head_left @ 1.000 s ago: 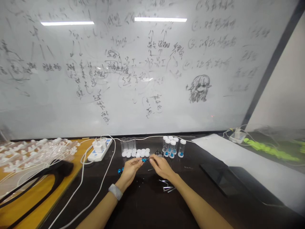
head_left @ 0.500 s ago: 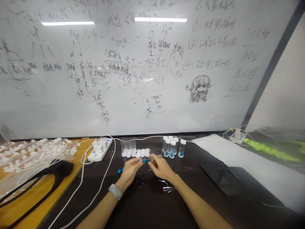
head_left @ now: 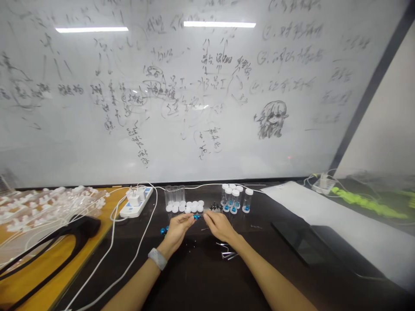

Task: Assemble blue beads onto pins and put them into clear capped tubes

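My left hand (head_left: 177, 229) and my right hand (head_left: 219, 225) meet over the dark table (head_left: 201, 276), fingers pinched together. Between their fingertips is a small blue part (head_left: 196, 217), held by both hands. Just beyond them lie several white caps (head_left: 192, 207) in front of empty clear vials (head_left: 174, 196). To the right stand capped vials (head_left: 235, 198) with blue pieces inside. A small black part (head_left: 215, 207) lies between the caps and those vials. More blue pieces (head_left: 164, 230) lie left of my left hand. A watch sits on my left wrist.
A white power strip (head_left: 136, 202) with a plugged charger and white cables (head_left: 129, 263) lies at left, beside an orange surface (head_left: 39, 272) with clear plastic bags and a black strap. Metal hex keys (head_left: 228, 254) lie near my right wrist. A dark tablet (head_left: 304, 244) and a white sheet lie right.
Both hands stay pinched on the blue part, with the fingers shifting only slightly. The view has tilted a little.
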Available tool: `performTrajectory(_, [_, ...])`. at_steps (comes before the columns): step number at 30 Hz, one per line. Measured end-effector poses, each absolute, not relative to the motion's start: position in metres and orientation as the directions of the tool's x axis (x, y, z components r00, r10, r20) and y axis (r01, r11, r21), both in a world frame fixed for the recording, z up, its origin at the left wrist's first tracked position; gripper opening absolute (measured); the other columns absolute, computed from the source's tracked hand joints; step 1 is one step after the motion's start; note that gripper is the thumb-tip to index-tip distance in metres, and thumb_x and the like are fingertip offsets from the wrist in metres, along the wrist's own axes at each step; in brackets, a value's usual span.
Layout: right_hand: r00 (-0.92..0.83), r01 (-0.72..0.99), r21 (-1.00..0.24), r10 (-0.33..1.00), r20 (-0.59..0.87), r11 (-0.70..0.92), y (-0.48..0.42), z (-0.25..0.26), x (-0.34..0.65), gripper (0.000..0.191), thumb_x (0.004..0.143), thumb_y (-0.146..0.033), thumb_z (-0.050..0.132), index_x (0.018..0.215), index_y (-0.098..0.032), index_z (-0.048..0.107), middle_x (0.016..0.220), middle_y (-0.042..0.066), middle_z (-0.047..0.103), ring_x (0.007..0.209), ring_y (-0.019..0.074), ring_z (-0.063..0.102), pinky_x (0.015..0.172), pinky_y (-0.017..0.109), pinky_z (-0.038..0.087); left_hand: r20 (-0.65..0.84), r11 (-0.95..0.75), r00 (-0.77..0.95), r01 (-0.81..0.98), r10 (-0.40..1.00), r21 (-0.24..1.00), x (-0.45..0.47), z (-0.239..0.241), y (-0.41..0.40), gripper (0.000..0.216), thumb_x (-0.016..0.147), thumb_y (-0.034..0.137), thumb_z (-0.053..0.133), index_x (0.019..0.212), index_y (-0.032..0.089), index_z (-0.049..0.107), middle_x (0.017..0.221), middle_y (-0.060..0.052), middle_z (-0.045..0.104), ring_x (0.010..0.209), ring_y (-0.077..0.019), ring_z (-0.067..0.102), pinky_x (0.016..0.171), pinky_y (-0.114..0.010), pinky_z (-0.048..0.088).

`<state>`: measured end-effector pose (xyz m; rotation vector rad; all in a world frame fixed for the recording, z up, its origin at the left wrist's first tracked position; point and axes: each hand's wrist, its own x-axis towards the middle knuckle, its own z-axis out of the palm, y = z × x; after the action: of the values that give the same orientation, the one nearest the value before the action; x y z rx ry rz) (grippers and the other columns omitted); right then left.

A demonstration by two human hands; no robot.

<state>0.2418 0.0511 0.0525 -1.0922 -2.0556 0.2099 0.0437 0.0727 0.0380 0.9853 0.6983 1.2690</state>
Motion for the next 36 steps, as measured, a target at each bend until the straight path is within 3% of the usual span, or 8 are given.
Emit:
performTrajectory(4, [-0.338,0.591,-0.510,0.766,0.547,0.625,0.0511,0.0520,0.2419,0.024,0.096,-0.032,0.049,0.118,-0.023,0.049,0.074,-0.003,0.063,0.057,0.0146,0.058,0.061,0.024,0.040,0.089,0.008,0.187,-0.464,0.978,0.886,0.0431,0.0368,0.0742,0.033,0.058,0.024,0.092,0.085,0.013,0.078,0.082,-0.009,0.077,0.078,-0.0162,0.070,0.081,-0.027,0.053])
performTrajectory(9, [-0.328,0.628,-0.472,0.760,0.562,0.619,0.0504,0.0527,0.2416,0.020,0.101,-0.031,0.038,0.104,-0.023,0.056,0.072,-0.001,0.062,0.065,0.0163,0.061,0.065,0.025,0.040,0.091,0.007,0.190,-0.460,0.978,0.888,0.0423,0.0360,0.0756,0.032,0.059,0.025,0.091,0.085,0.012,0.078,0.084,-0.010,0.077,0.080,-0.0170,0.070,0.084,-0.028,0.052])
performTrajectory(14, [-0.333,0.590,-0.520,0.773,0.540,0.617,0.0500,0.0518,0.2423,0.028,0.096,-0.032,0.050,0.122,-0.023,0.048,0.075,-0.002,0.064,0.059,0.0143,0.059,0.062,0.025,0.042,0.086,0.007,0.176,-0.471,0.981,0.882,0.0431,0.0365,0.0753,0.033,0.057,0.024,0.092,0.084,0.012,0.078,0.080,-0.008,0.077,0.078,-0.0165,0.070,0.083,-0.028,0.053])
performTrajectory(19, [-0.336,0.633,-0.465,0.761,0.556,0.619,0.0495,0.0529,0.2424,0.020,0.101,-0.030,0.038,0.107,-0.024,0.056,0.075,0.000,0.064,0.067,0.0168,0.062,0.067,0.026,0.042,0.077,0.017,0.183,-0.466,0.980,0.885,0.0434,0.0362,0.0753,0.034,0.057,0.025,0.092,0.084,0.012,0.078,0.082,-0.009,0.077,0.079,-0.0165,0.070,0.084,-0.029,0.052])
performTrajectory(24, [-0.351,0.604,-0.497,0.768,0.536,0.623,0.0503,0.0514,0.2426,0.029,0.097,-0.032,0.049,0.124,-0.023,0.046,0.077,-0.002,0.065,0.059,0.0150,0.059,0.063,0.025,0.041,0.073,0.014,0.169,-0.465,0.983,0.885,0.0438,0.0373,0.0746,0.034,0.056,0.024,0.092,0.084,0.012,0.078,0.081,-0.009,0.077,0.078,-0.0166,0.070,0.083,-0.029,0.052])
performTrajectory(29, [-0.358,0.642,-0.435,0.749,0.558,0.631,0.0509,0.0512,0.2422,0.022,0.102,-0.031,0.037,0.108,-0.022,0.056,0.078,0.001,0.065,0.071,0.0175,0.063,0.068,0.026,0.041,0.077,0.014,0.178,-0.460,0.981,0.888,0.0436,0.0386,0.0735,0.034,0.057,0.025,0.092,0.085,0.012,0.078,0.082,-0.009,0.077,0.078,-0.0167,0.070,0.084,-0.029,0.053])
performTrajectory(34, [-0.366,0.618,-0.472,0.762,0.534,0.628,0.0499,0.0516,0.2435,0.029,0.097,-0.032,0.049,0.125,-0.023,0.047,0.080,-0.001,0.066,0.062,0.0154,0.062,0.064,0.025,0.041,0.073,0.012,0.165,-0.464,0.984,0.886,0.0436,0.0394,0.0728,0.034,0.055,0.024,0.092,0.083,0.012,0.078,0.080,-0.009,0.077,0.077,-0.0174,0.070,0.082,-0.029,0.053])
performTrajectory(36, [-0.375,0.626,-0.452,0.754,0.540,0.635,0.0502,0.0511,0.2430,0.024,0.098,-0.031,0.047,0.121,-0.022,0.050,0.081,0.000,0.066,0.064,0.0157,0.062,0.065,0.025,0.041,0.071,0.014,0.167,-0.459,0.983,0.888,0.0436,0.0395,0.0725,0.034,0.056,0.024,0.092,0.083,0.012,0.078,0.080,-0.009,0.077,0.077,-0.0175,0.070,0.081,-0.029,0.053])
